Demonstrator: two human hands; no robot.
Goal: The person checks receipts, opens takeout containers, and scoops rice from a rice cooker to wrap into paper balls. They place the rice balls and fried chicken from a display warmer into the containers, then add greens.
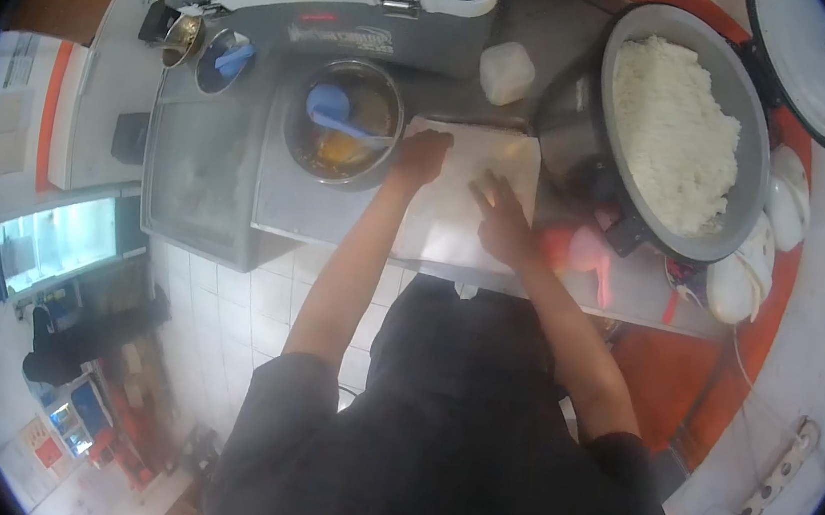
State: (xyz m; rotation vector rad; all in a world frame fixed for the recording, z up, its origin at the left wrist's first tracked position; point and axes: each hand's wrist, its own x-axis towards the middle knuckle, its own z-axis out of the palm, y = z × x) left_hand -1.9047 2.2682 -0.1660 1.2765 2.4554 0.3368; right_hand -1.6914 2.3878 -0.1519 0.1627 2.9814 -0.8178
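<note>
While the sheet of paper (440,230) lies flat at the near edge of the worktop (282,206), straight in front of the person, both bare hands are on or just over it. Setting the sheet straight or smoothing it looks like the step in hand. At its far left corner is the left hand (426,158), fingers curled in; whether that grip is pinched on the paper or merely rests there, I cannot tell. Over the right half is the right hand (502,219), its grip apart, with two fingers stretched forward and spread, holding nothing that shows. The next move seems to call for a light touch, the corner steadied and the sheet kept level, since thin paper could crease or slide.

Just left of the sheet stands a metal bowl (293,139) with a blue ladle (329,105) in it. To the right, a large pot (568,138) of white rice (669,134) leans towards the person. Behind are a whitish block (506,73) and a grey cool box (435,44).
</note>
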